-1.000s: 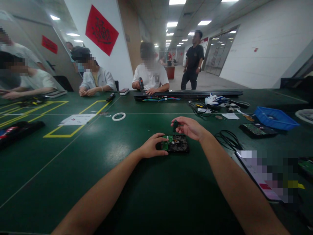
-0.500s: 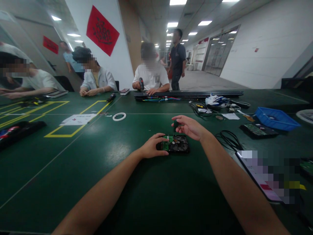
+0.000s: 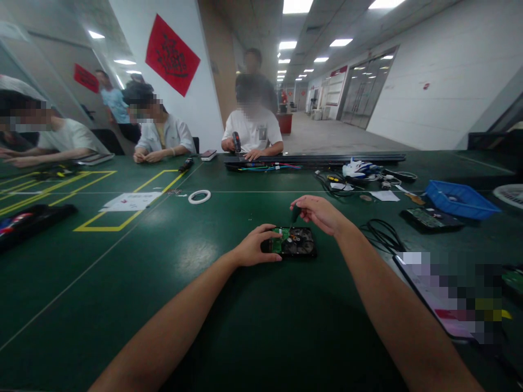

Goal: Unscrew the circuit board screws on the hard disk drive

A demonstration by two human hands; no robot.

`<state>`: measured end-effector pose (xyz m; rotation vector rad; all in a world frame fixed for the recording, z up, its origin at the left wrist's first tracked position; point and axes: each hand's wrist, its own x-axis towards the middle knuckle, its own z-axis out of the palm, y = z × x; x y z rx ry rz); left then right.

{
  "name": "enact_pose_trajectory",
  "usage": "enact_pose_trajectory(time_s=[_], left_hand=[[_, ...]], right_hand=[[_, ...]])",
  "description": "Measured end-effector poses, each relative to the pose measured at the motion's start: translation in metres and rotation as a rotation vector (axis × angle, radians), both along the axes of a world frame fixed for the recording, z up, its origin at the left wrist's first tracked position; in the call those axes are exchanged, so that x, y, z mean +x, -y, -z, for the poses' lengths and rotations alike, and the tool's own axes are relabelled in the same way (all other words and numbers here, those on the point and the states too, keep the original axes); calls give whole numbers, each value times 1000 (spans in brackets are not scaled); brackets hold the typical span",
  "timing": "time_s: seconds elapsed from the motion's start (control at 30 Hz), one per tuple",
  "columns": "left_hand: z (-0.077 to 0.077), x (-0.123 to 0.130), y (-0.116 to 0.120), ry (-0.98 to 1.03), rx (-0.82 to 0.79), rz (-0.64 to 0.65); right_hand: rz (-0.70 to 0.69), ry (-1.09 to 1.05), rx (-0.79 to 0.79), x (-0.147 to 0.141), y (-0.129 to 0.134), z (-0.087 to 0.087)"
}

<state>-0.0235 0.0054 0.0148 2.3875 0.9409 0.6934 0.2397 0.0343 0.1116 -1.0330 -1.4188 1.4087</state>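
A black hard drive (image 3: 303, 243) with a green circuit board on its upper face lies flat on the green table. My left hand (image 3: 254, 246) grips its left end, thumb along the near edge and fingers over the far edge and the board. My right hand (image 3: 322, 213) is closed around the dark handle of a small screwdriver (image 3: 295, 213), just above the drive's far edge. The screwdriver tilts slightly and its thin shaft points down at the board; whether the tip touches a screw is too small to tell.
To the right are a black cable (image 3: 382, 235), another circuit-board device (image 3: 431, 219), a blue tray (image 3: 461, 199) and a tablet-like panel (image 3: 433, 305). White tape (image 3: 199, 196) lies to the left. Across the table, a seated person (image 3: 253, 128) holds a power tool beside long dark bars (image 3: 327, 158).
My right hand has shifted slightly and the screwdriver's handle leans more to the right. My left hand stays on the hard drive. A person walking in the background has moved left, behind the seated person.
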Motion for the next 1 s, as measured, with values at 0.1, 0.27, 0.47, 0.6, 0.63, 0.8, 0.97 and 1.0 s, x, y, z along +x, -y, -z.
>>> enact_pose_trajectory(time_s=[0.1, 0.27, 0.47, 0.6, 0.63, 0.8, 0.97, 1.0], left_hand=[[0, 0, 0, 11, -1, -1], [0, 1, 1, 15, -9, 0], [0, 0, 1, 10, 3, 2], [-1, 0, 0, 8, 1, 3], [-1, 0, 0, 8, 3, 1], [2, 1, -1, 11, 9, -3], [3, 0, -1, 9, 0, -4], [3, 0, -1, 7, -1, -3]], right_hand=[[-4, -1, 8, -2, 2, -1], [-13, 21, 30, -6, 7, -5], [2, 28, 26, -7, 9, -8], [2, -17, -2, -7, 7, -6], [-2, -27, -9, -7, 7, -5], [-22, -57, -32, -6, 5, -3], [13, -18, -12, -4, 4, -3], [23, -9, -4, -4, 3, -3]])
